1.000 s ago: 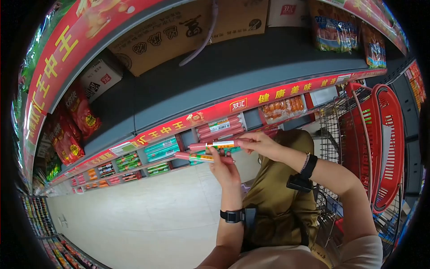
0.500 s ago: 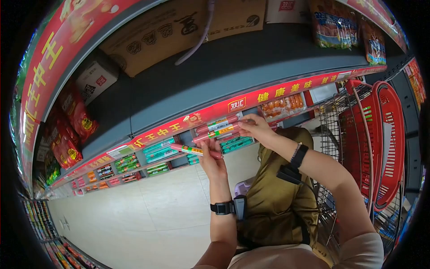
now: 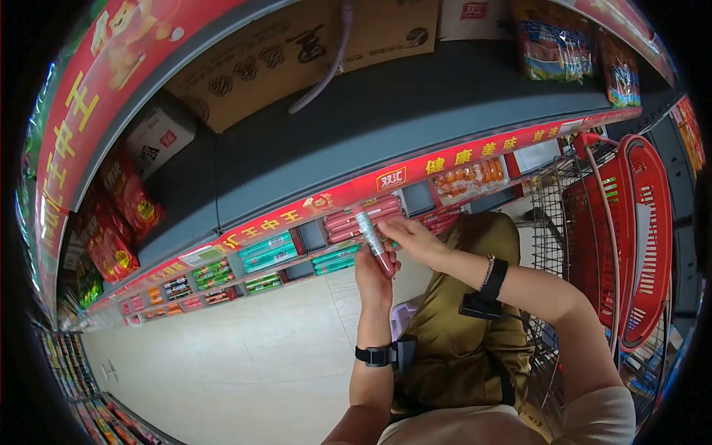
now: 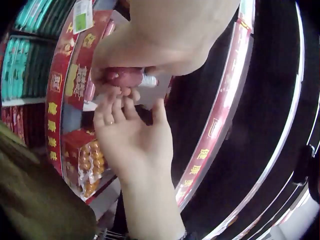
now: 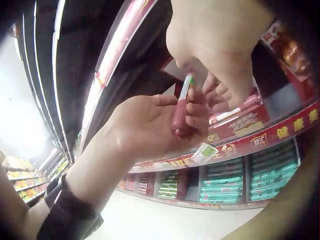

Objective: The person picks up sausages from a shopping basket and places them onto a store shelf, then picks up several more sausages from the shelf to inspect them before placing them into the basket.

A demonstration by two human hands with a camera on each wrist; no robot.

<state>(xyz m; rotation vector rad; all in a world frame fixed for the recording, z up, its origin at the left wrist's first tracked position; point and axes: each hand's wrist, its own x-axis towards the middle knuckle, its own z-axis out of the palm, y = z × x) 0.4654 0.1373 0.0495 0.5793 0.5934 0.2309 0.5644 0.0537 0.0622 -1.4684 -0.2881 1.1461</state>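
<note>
My left hand (image 3: 374,278) grips a pink sausage (image 3: 382,256) with a pale printed label, tilted with its lower end toward me. In the right wrist view the sausage (image 5: 183,112) lies across the left palm with fingers curled round it. My right hand (image 3: 411,239) is right beside it, with no sausage visible in its grasp. The left wrist view shows the right hand (image 4: 137,135) palm up, thumb apart, fingertips close to the left hand's fingers. Behind both hands, a shelf tray (image 3: 337,239) holds several similar pink sausages (image 3: 363,215).
Green-wrapped sausages (image 3: 267,251) lie in shelf compartments to the left. A pack of orange-brown sausages (image 3: 469,178) sits right of the pink ones. A red shelf strip (image 3: 475,153) runs above the hands. On my right stands a shopping cart with a red basket (image 3: 644,245).
Earlier each hand held a pink sausage. My right hand moved its sausage over the tray, and now shows none. The left hand's sausage has swung from nearly level to steeply tilted.
</note>
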